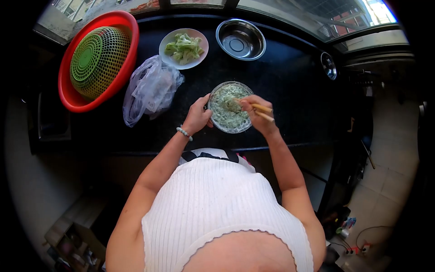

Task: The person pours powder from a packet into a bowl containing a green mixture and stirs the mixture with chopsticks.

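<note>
A round clear bowl (216, 123) on the dark counter holds a pale green, chopped, wet-looking mixture (224, 115). My left hand (198, 115), with a beaded bracelet at the wrist, grips the bowl's left rim. In my right hand (258, 112), above the bowl's right side, are wooden chopsticks (263, 108). Their tips reach into the mixture, where a clump gathers around them. My right fingers are closed around the sticks, whose back ends stick out to the right.
Behind the bowl stand a white plate (204, 38) of pale green leaves and an empty metal bowl (239, 44). To the left are a crumpled plastic bag (152, 88) and a red basin (131, 56) holding a green colander (97, 61). A small metal dish (328, 65) sits far right.
</note>
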The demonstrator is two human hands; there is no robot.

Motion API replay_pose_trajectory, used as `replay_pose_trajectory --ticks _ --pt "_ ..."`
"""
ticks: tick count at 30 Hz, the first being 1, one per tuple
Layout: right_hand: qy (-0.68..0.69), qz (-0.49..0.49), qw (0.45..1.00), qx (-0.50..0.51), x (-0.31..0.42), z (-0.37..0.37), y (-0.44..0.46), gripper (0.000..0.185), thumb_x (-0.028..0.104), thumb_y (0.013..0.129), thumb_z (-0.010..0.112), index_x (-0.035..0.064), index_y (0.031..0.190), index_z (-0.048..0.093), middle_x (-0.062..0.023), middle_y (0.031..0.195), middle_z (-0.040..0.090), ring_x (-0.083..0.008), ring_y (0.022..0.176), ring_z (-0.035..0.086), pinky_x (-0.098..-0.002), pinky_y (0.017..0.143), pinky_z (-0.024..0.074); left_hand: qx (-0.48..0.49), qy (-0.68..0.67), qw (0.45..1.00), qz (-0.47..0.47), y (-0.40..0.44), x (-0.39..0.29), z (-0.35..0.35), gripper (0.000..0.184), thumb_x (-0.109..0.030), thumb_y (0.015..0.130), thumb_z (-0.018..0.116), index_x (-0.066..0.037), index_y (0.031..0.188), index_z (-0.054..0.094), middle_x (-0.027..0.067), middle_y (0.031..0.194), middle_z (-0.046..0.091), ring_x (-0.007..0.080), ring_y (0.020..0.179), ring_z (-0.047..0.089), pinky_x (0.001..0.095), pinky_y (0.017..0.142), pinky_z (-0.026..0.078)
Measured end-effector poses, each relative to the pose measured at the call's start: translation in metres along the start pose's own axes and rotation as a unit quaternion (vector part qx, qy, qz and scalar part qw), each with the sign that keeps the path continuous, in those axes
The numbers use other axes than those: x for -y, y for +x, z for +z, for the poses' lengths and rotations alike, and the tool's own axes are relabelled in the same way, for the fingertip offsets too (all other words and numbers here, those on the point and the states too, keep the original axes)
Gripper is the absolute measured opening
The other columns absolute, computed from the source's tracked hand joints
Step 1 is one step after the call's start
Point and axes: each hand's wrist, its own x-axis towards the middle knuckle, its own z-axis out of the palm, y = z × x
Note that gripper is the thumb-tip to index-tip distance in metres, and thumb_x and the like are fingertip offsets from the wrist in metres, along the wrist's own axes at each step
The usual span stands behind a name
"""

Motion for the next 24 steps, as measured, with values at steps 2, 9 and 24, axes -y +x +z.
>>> replay_pose_trajectory --ticks 2,9,24 --pt "0.036 0.107 0.991 0.074 0.013 -0.002 -0.003 0.013 0.011 0.092 0.064 0.0004 0.087 0.068 -0.0048 0.070 0.065 -0.0101 0.058 0.060 -0.0228 0.052 0.0474 -0.010 0.010 1.000 0.015 -0.001 0.005 0.000 0.062 0.009 0.081 0.046 0.002 0.142 0.038 0.0107 0.114 0.053 0.0178 0.066 0.066 0.0277 0.053 0.059" --pt "0.023 0.000 0.999 0.038 0.008 0.007 -0.004 0.016 0.013 0.094 0.062 0.0006 0.084 0.067 -0.0030 0.068 0.064 -0.0064 0.054 0.057 -0.0206 0.048 0.0448 -0.019 -0.013 1.000 0.006 -0.003 -0.002 0.000 0.059 0.009 0.080 0.048 0.001 0.138 0.044 0.0106 0.107 0.053 0.0190 0.063 0.066 0.0293 0.051 0.058" --pt "0.063 0.140 0.988 0.007 -0.007 -0.005 0.005 0.015 0.012 0.096 0.059 0.0012 0.088 0.067 -0.0028 0.075 0.065 -0.0061 0.061 0.060 -0.0190 0.053 0.0517 -0.011 -0.026 1.000 0.005 -0.002 0.003 0.002 0.057 0.008 0.081 0.048 0.000 0.138 0.044 0.0110 0.111 0.052 0.0192 0.064 0.066 0.0290 0.052 0.058"
